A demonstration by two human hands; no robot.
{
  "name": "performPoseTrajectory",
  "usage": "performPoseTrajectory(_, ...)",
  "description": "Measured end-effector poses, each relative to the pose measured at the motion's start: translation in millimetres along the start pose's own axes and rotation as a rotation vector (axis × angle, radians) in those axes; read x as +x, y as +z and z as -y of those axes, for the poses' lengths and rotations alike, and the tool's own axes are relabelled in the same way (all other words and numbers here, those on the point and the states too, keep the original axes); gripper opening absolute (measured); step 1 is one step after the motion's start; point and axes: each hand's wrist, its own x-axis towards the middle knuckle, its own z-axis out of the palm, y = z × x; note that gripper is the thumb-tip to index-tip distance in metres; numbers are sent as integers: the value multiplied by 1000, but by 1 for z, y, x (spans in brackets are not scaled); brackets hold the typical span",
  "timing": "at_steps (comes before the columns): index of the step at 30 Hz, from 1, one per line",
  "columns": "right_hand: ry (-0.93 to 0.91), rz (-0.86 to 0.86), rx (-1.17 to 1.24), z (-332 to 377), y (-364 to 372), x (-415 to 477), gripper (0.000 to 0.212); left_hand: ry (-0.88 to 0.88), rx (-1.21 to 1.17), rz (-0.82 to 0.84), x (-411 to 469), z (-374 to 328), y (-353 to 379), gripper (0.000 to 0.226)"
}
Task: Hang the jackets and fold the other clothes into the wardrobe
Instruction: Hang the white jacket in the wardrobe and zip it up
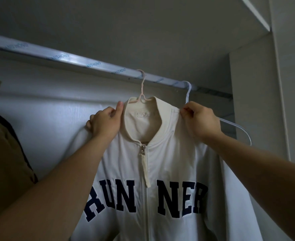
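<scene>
A white zip jacket (162, 153) with dark blue letters across the chest hangs on a pink hanger (142, 91). The hanger's hook sits over the silver wardrobe rail (77, 58). My left hand (105, 121) grips the jacket's left shoulder beside the cream collar, thumb up against the collar edge. At the right shoulder seam, just by the collar, my right hand (199, 121) pinches the fabric.
An empty white hanger (233, 124) hangs on the rail just right of the jacket, behind my right hand. A brown garment (2, 145) hangs at the far left. The wardrobe's side panel (257, 101) stands to the right and a shelf closes the top.
</scene>
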Motion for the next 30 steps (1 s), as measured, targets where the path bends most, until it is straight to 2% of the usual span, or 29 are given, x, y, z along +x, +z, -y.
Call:
performPoseTrajectory(5,-31,-49,2,18,8,11,16,-26,-25,-52,6,7,-1,83)
performPoseTrajectory(12,156,-19,2,24,15,39,21,80,5,-58,15,10,-7,78)
performPoseTrajectory(15,8,121,-136,13,16,43,19,78,-8,-37,17,15,-6,78)
performPoseTrajectory(18,-131,269,-88,-5,2,39,35,55,-19,-31,22,16,-7,82)
performPoseTrajectory(20,-198,272,-96,-13,-8,31,44,40,4,-31,27,15,-9,82)
performPoseTrajectory(22,-340,221,-186,-18,-15,19,52,41,24,-47,31,17,-9,81)
performPoseTrajectory(24,-445,272,-289,-24,-19,9,55,53,35,-72,34,19,-9,82)
performPoseTrajectory(27,-444,389,-393,-36,-26,2,54,71,67,-96,37,21,-10,87)
performPoseTrajectory(30,-341,422,-313,-47,-33,-3,45,80,90,-104,39,22,-12,90)
